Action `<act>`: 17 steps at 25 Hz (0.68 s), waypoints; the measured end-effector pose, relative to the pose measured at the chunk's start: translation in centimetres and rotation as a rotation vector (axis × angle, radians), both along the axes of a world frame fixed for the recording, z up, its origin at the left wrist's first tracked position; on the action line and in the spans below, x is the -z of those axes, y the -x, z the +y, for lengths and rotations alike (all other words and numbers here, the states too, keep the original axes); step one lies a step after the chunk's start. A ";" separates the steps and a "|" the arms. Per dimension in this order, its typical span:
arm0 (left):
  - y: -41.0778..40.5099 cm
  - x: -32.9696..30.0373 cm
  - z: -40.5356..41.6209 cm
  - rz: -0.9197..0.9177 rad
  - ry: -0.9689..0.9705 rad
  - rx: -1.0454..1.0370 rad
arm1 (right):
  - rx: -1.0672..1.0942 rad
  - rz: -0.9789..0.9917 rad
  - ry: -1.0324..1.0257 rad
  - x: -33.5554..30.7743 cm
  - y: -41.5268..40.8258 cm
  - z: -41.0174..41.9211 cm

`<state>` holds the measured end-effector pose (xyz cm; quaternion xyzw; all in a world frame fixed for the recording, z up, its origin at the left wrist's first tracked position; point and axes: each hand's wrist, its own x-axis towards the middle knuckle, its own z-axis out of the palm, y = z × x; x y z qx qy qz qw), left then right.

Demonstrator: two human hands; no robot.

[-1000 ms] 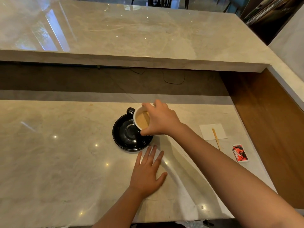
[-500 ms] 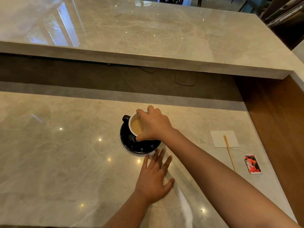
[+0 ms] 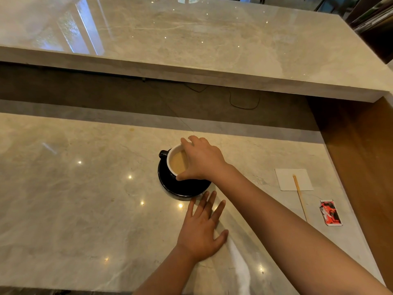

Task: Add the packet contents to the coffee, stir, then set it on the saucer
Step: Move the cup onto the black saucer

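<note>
A black cup (image 3: 178,162) with a white inside holds light brown coffee and sits on the black saucer (image 3: 185,189), its handle pointing left. My right hand (image 3: 202,160) grips the cup from above by its rim, covering its right half. Flat on the counter just in front of the saucer lies my left hand (image 3: 202,226), fingers spread and holding nothing. The red torn packet (image 3: 330,212) lies at the right, apart from both hands. A wooden stir stick (image 3: 299,196) rests partly on a white napkin (image 3: 287,177).
The work surface is a marble counter (image 3: 74,199). A raised marble bar ledge (image 3: 191,50) runs across the back, with a dark gap and a cable below it. A wooden side panel (image 3: 361,167) closes the right side.
The cup, held by my right hand, has come down from tilted above the saucer's right edge to sit on the saucer. My left hand stays flat. The camera shifted slightly.
</note>
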<state>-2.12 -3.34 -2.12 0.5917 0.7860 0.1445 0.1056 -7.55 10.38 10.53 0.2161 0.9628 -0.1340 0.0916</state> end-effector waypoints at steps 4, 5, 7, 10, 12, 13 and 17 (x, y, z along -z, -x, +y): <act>-0.1 -0.1 0.0 -0.008 0.010 -0.006 | -0.038 0.013 0.049 0.2 -0.4 0.2; -0.1 -0.1 0.0 -0.009 0.008 -0.002 | -0.043 0.014 0.057 0.2 -0.4 0.2; -0.1 -0.1 0.0 -0.017 0.008 -0.001 | -0.049 0.020 0.058 0.3 -0.5 0.2; 0.0 -0.1 0.0 -0.011 0.002 -0.001 | -0.047 0.032 0.064 0.4 -0.7 0.1; -0.1 0.0 -0.1 -0.009 0.002 0.003 | -0.044 0.039 0.072 0.6 -0.8 0.1; -0.1 0.0 -0.1 -0.004 -0.001 0.002 | -0.044 0.041 0.069 0.6 -0.8 0.0; -0.2 0.1 0.0 0.006 -0.014 -0.002 | -0.046 0.042 0.072 0.6 -1.0 0.0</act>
